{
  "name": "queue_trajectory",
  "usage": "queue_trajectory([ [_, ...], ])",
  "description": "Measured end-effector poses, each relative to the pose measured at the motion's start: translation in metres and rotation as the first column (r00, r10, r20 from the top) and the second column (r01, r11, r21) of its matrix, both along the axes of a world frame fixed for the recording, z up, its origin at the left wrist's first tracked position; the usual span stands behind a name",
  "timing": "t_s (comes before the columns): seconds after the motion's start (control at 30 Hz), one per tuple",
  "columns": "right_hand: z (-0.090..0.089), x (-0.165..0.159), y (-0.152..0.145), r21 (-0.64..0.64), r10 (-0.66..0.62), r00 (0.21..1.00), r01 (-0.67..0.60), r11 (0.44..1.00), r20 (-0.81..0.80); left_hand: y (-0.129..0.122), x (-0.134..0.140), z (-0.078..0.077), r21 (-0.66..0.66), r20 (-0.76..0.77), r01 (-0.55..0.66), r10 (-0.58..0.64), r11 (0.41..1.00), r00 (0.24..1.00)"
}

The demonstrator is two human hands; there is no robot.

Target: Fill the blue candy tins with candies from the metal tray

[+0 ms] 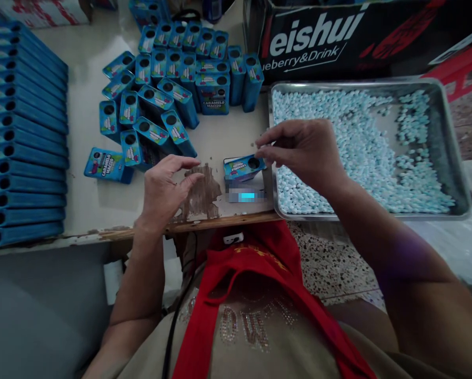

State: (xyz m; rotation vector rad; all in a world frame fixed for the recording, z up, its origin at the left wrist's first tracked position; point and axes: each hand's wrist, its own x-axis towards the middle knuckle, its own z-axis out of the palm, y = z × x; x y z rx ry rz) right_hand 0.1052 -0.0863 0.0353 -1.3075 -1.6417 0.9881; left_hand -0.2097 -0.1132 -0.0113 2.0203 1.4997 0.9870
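Observation:
A blue candy box [241, 167] marked "Caramelo Macizo" stands near the table's front edge, its dark round opening facing up. Just in front of it a small lit cyan display [247, 196] shows, its surroundings blurred. My right hand [307, 152] is over the box's right end, fingertips pinched close to the opening; what they hold, if anything, is too small to make out. To the left of the box, my left hand [167, 184] hovers with thumb and fingers apart, holding nothing. Pale blue and white candies [338, 137] lie in a metal tray [459, 179] under my right forearm.
Several loose blue boxes [174, 63] stand and lean behind my hands. Long rows of the same boxes [26, 137] are stacked at the left. Behind the tray stands a black carton [318, 42]. The table's worn wooden edge [236, 218] runs in front of me.

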Motion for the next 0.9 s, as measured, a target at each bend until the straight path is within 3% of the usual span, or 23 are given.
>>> queue_trajectory([
  [0.2,-0.014,0.001,-0.004,0.099,0.009,0.994,-0.019,0.995,0.107,-0.005,-0.004,-0.005,-0.054,0.036,0.018,-0.016,0.998,0.999],
  [0.37,-0.024,0.037,-0.014,0.049,-0.211,0.977,0.213,0.976,-0.04,0.0,0.019,-0.015,-0.081,0.185,0.112,-0.095,0.99,0.978],
  [0.47,-0.047,0.066,-0.021,0.053,-0.289,0.953,0.285,0.957,0.093,0.003,0.048,-0.027,-0.079,0.23,0.159,-0.137,0.984,0.963],
  [0.57,-0.069,0.083,-0.029,0.091,-0.08,0.889,0.043,0.995,0.451,0.004,0.075,-0.033,-0.103,0.194,0.175,-0.153,0.979,0.969],
  [0.67,-0.08,0.082,-0.037,0.036,0.125,0.684,-0.215,0.976,0.719,0.003,0.09,-0.027,-0.129,0.15,0.164,-0.145,0.978,0.978],
  [0.73,-0.083,0.076,-0.039,-0.002,0.143,0.565,-0.243,0.97,0.812,0.006,0.096,-0.019,-0.123,0.124,0.158,-0.142,0.98,0.982],
  [0.8,-0.084,0.07,-0.039,-0.055,0.156,0.517,-0.205,0.977,0.841,0.012,0.103,-0.007,-0.099,0.107,0.17,-0.159,0.981,0.981],
  [0.83,-0.085,0.069,-0.037,-0.089,0.158,0.545,-0.151,0.985,0.823,0.017,0.108,-0.001,-0.079,0.105,0.185,-0.177,0.979,0.979],
  [0.9,-0.087,0.072,-0.031,-0.142,0.044,0.739,0.071,0.987,0.673,0.027,0.12,0.01,-0.038,0.112,0.227,-0.221,0.973,0.969],
])
